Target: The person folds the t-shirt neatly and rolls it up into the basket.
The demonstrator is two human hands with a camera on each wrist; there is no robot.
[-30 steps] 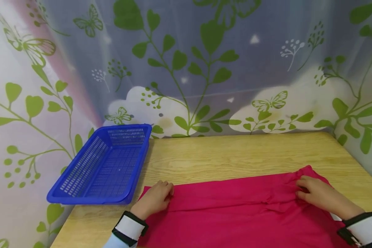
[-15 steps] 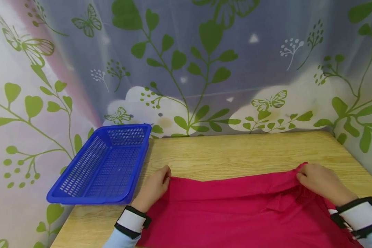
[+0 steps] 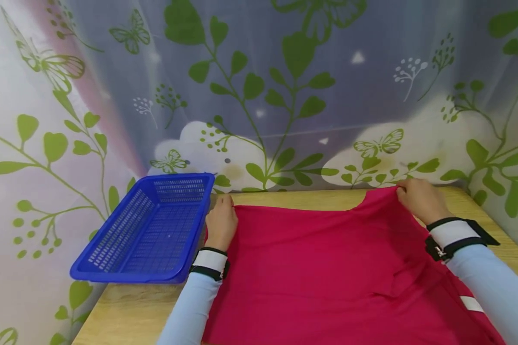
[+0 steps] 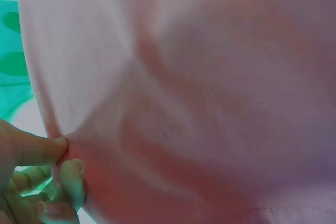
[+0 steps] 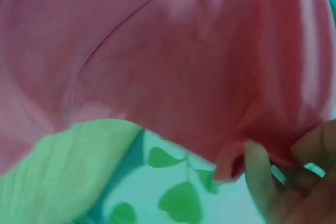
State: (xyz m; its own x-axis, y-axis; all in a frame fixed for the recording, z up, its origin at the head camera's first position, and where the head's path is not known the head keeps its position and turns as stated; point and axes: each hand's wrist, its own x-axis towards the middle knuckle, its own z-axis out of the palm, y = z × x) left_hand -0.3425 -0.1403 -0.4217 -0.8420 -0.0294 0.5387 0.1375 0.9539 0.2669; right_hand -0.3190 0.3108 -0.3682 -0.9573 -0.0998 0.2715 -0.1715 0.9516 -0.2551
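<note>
A crimson garment (image 3: 306, 268) is spread over the wooden table, its far edge lifted between my hands. With thumb and fingertips my left hand (image 3: 222, 223) pinches the far left corner, beside the basket; the left wrist view shows the thumb pressing the cloth (image 4: 173, 87) near its edge. My right hand (image 3: 422, 199) grips the far right part and holds it higher. In the right wrist view the fingers (image 5: 258, 174) pinch a small gathered fold, and a curved seam runs across the fabric. A white patch (image 3: 472, 303) shows at the garment's right side.
A blue perforated plastic basket (image 3: 131, 273) stands left of the garment, close to my left hand. Bare wood of the tabletop (image 3: 131, 306) shows at the front left. A leaf-patterned curtain (image 3: 259, 96) hangs behind the table and along both sides.
Both hands have moved away from me, drawing the garment's far edge toward the back of the table. The left hand has closed on its corner, and the top fold has flattened out.
</note>
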